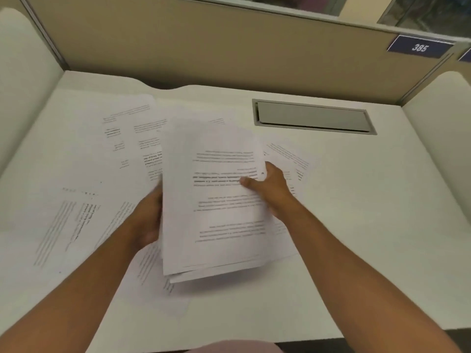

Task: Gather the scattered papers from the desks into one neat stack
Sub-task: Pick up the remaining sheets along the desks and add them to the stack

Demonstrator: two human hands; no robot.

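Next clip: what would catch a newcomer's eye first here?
First, the sheaf of papers held mid-frame, the left hand gripping its left edge and the right hand its right, thumb on top. Loose sheets lie fanned across the white desk to the left. A blue "385" plate sits top right.

A study carrel in a library or office: a white desk [356, 225] walled by tan partitions [204, 47], a numbered plate [420, 47] reading 385, a grey cable hatch [312, 117], and printed papers [84, 212] strewn across the desktop.
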